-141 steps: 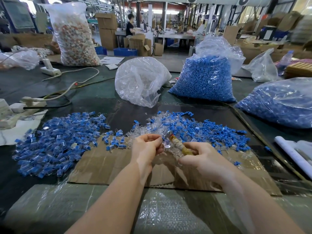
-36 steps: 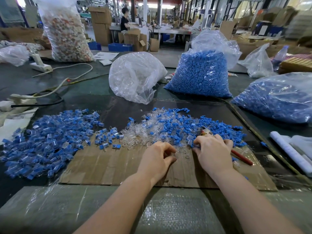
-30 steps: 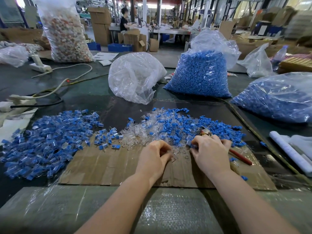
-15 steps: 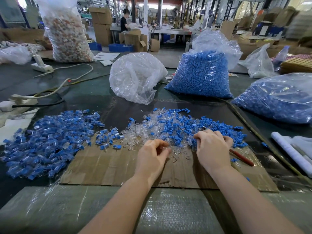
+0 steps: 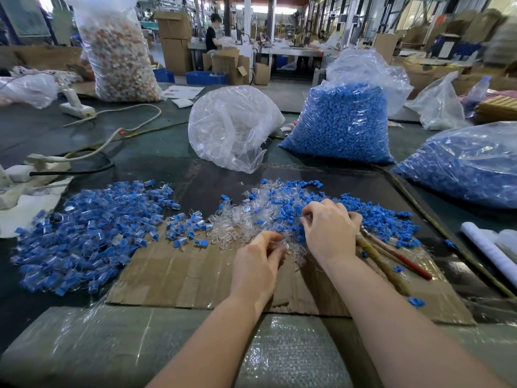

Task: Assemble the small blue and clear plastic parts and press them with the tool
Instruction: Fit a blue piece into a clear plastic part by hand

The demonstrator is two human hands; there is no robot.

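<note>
A mixed heap of loose blue and clear parts (image 5: pixel 279 208) lies at the far edge of a cardboard sheet (image 5: pixel 181 275). A larger pile of joined blue-and-clear pieces (image 5: pixel 89 236) spreads to the left. My left hand (image 5: pixel 258 264) sits at the near edge of the heap, its fingertips pinching a clear part (image 5: pixel 284 246). My right hand (image 5: pixel 330 228) is curled over the heap with thumb and forefinger down among the blue parts. The wooden-handled tool (image 5: pixel 383 264) sticks out from under its palm, beside a thin red-tipped stick (image 5: pixel 411 266).
A clear bag (image 5: pixel 232 127) and two bags of blue parts (image 5: pixel 338 121) (image 5: pixel 461 163) stand behind the heap. A tall bag of mixed pieces (image 5: pixel 117 51), a power strip and cables (image 5: pixel 112 135) are at left. White rolls (image 5: pixel 489 253) lie at right.
My right hand has crept forward and left into the heap, more of the tool handle showing behind it. My left hand has edged up to the clear parts and taken one.
</note>
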